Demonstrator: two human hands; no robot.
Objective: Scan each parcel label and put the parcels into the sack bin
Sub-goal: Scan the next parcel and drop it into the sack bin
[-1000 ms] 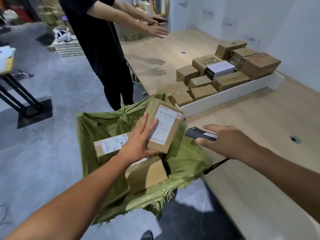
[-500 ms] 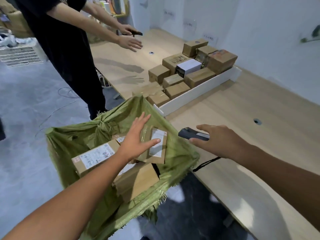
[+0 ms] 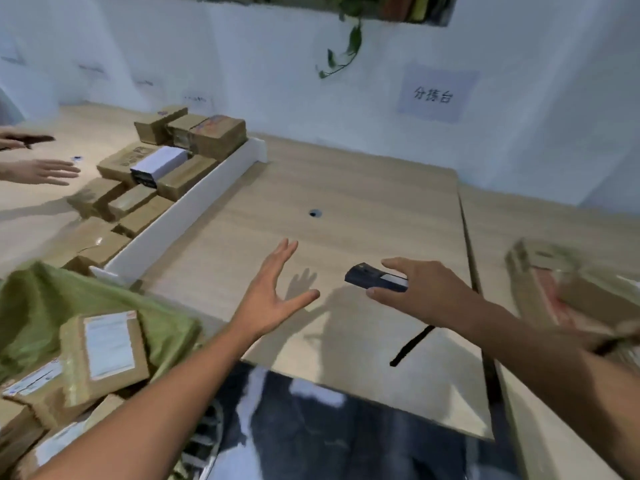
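A: Where was the left hand (image 3: 273, 299) just then?

B: Over the bare bench (image 3: 363, 188), between the sack bin (image 3: 31, 306) and the right hand (image 3: 427, 294). Its fingers were spread wide, thumb out, and it held nothing. Half a second before, it had hovered over the mouth of the sack, just above a parcel.

A: And that parcel?

B: The labelled parcel (image 3: 104, 355) lay in the sack bin, label up, leaning on the other boxes inside.

A: What about the right hand?

B: It still gripped the dark scanner (image 3: 375, 278), thumb beneath and forefinger along the top. The black strap (image 3: 412, 344) trailed down below the wrist. The grip looked the same as before.

A: What else had changed?

B: The view had swung to the right. The sack bin sat in the lower left corner rather than in the middle. Some blurred brown parcels (image 3: 568, 292) had come into sight at the right edge, beyond the right forearm. They were too smeared for any label to be read.

A: And the far side?

B: The pile of parcels (image 3: 180, 157) stood behind the white divider (image 3: 194, 209) as before, now at the upper left. Of the other person, only the other person's hands (image 3: 41, 171) showed, at the left edge over the bench.
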